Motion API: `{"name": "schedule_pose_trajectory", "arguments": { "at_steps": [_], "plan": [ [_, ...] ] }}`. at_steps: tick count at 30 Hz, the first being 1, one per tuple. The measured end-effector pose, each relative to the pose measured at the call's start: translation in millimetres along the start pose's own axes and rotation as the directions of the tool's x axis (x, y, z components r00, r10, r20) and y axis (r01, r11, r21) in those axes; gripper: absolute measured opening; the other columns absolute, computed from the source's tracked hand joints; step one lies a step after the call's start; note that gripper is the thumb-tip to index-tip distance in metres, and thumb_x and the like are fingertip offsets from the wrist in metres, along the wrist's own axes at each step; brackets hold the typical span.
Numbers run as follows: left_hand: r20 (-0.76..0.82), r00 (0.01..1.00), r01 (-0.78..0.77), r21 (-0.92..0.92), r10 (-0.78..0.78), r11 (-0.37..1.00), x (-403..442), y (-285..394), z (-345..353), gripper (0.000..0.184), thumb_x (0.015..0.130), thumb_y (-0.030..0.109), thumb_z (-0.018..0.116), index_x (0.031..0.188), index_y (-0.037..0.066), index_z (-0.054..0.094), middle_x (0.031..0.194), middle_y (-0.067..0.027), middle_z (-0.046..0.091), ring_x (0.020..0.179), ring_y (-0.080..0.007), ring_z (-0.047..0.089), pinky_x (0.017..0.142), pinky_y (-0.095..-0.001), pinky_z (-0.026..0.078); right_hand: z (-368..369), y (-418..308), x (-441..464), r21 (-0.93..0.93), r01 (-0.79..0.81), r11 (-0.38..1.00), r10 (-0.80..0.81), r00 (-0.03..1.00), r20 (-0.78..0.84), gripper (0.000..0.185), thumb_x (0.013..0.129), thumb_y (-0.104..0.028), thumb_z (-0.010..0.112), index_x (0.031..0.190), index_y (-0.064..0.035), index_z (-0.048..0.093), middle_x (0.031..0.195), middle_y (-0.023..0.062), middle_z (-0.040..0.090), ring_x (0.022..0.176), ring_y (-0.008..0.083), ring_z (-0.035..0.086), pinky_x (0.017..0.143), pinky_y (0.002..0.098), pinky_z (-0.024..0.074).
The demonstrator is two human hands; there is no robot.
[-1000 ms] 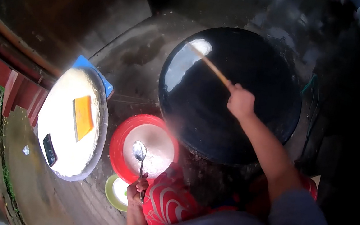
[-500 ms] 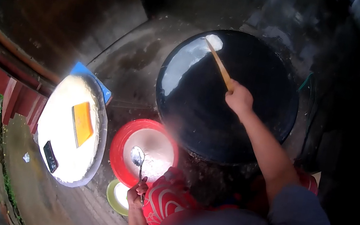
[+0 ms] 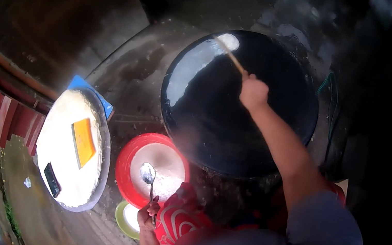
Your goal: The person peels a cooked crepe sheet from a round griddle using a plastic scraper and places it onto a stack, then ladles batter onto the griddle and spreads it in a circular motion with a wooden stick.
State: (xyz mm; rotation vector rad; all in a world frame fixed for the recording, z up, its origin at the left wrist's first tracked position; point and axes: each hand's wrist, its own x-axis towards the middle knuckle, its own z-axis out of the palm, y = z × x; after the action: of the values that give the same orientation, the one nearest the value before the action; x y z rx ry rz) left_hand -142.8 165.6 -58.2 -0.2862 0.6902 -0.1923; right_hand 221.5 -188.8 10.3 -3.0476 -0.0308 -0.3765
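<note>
In the head view, the right hand [image 3: 255, 92] was closed around a wooden stick [image 3: 232, 56], which slanted forward and left over white batter [image 3: 190, 69] smeared near the left edge of the round black griddle [image 3: 206, 124] below that hand. The left hand [image 3: 147, 212] gripped a metal spoon [image 3: 148, 173], its bowl over the pale mixture [image 3: 168, 159] in the red basin [image 3: 124, 177] just ahead. Just left of the left hand sat a green-rimmed bowl [image 3: 120, 222]. Farther left lay a round white-topped tray [image 3: 61, 122] carrying a yellow scraper [image 3: 83, 143] and a black phone [image 3: 52, 180]; a blue panel [image 3: 78, 83] showed past its far edge.
</note>
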Motion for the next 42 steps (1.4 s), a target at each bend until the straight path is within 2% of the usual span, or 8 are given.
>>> {"name": "schedule_pose_trajectory", "arguments": {
  "at_steps": [5,9,16,20,26,29,36,42],
  "plan": [
    [0.046,0.999,0.007,-0.013,-0.007,1.0,0,6,-4,0.033,0.093,0.01,0.031,0.114,-0.014,0.042,0.074,-0.0062,0.047,0.057,-0.0137,0.042,0.051,-0.0254,0.038,-33,16,-43,0.266,-0.276,0.924,0.24,0.957,0.16,0.053,0.073,-0.017,0.058,0.124,-0.0095,0.047,0.1,0.0124,0.059,0.086,0.0293,0.061,0.071,0.036,0.0504],
    [-0.001,0.998,-0.062,0.059,0.062,0.996,7,24,-29,0.033,0.093,0.01,0.032,0.114,-0.014,0.042,0.075,-0.0062,0.047,0.057,-0.0135,0.041,0.051,-0.0249,0.038,-22,0,-69,0.156,0.097,0.983,-0.109,0.991,0.073,0.06,0.069,-0.014,0.062,0.127,-0.0102,0.046,0.096,0.0105,0.057,0.077,0.0261,0.061,0.067,0.0354,0.0506],
    [0.089,0.996,-0.038,0.125,0.027,0.991,3,14,-12,0.033,0.093,0.011,0.032,0.114,-0.013,0.041,0.075,-0.0062,0.047,0.057,-0.0134,0.041,0.051,-0.0252,0.038,-34,23,-55,0.311,-0.309,0.899,0.279,0.95,0.137,0.055,0.07,-0.017,0.062,0.121,-0.0056,0.047,0.096,0.0136,0.059,0.085,0.0307,0.061,0.072,0.0378,0.0505],
    [0.011,0.997,-0.076,0.142,0.075,0.987,5,17,-20,0.033,0.093,0.011,0.032,0.115,-0.013,0.041,0.075,-0.0058,0.048,0.057,-0.0126,0.041,0.05,-0.0248,0.038,-5,-2,-23,0.062,0.044,0.997,-0.046,0.998,0.035,0.048,0.076,-0.014,0.055,0.122,-0.0038,0.046,0.093,0.0125,0.059,0.078,0.0269,0.062,0.063,0.0362,0.0516],
    [0.001,0.997,-0.076,0.086,0.076,0.993,10,35,-34,0.033,0.094,0.011,0.032,0.114,-0.013,0.041,0.076,-0.0058,0.048,0.057,-0.0126,0.042,0.049,-0.0247,0.038,-47,35,-64,0.136,-0.315,0.939,0.295,0.944,0.15,0.061,0.072,-0.013,0.061,0.128,-0.0019,0.04,0.101,0.014,0.055,0.076,0.0268,0.062,0.064,0.0353,0.0515],
    [0.021,0.997,-0.082,0.217,0.08,0.973,11,32,-27,0.033,0.094,0.012,0.032,0.114,-0.013,0.041,0.076,-0.0061,0.048,0.057,-0.0129,0.042,0.049,-0.0246,0.038,-33,8,-82,0.105,0.01,0.994,-0.028,0.985,0.169,0.067,0.07,-0.012,0.062,0.131,-0.0004,0.036,0.099,0.0146,0.054,0.074,0.0269,0.062,0.064,0.0358,0.0513],
    [0.08,0.997,-0.043,0.243,0.024,0.969,4,31,-20,0.033,0.093,0.012,0.033,0.115,-0.013,0.04,0.074,-0.0058,0.047,0.056,-0.0127,0.041,0.049,-0.0251,0.037,-55,67,-62,0.113,-0.345,0.932,0.318,0.926,0.203,0.066,0.07,-0.011,0.062,0.131,-0.0069,0.038,0.104,0.0132,0.055,0.081,0.0262,0.062,0.066,0.0347,0.0513],
    [-0.068,0.998,-0.006,0.088,0.012,0.996,-4,20,9,0.03,0.093,0.009,0.033,0.111,-0.013,0.04,0.07,-0.0068,0.045,0.054,-0.0145,0.041,0.048,-0.0261,0.039,-8,51,-15,-0.078,-0.143,0.987,0.15,0.984,0.096,0.054,0.077,-0.01,0.055,0.128,-0.0016,0.041,0.101,0.0124,0.055,0.078,0.0246,0.062,0.061,0.0342,0.0519]
  ]
}}
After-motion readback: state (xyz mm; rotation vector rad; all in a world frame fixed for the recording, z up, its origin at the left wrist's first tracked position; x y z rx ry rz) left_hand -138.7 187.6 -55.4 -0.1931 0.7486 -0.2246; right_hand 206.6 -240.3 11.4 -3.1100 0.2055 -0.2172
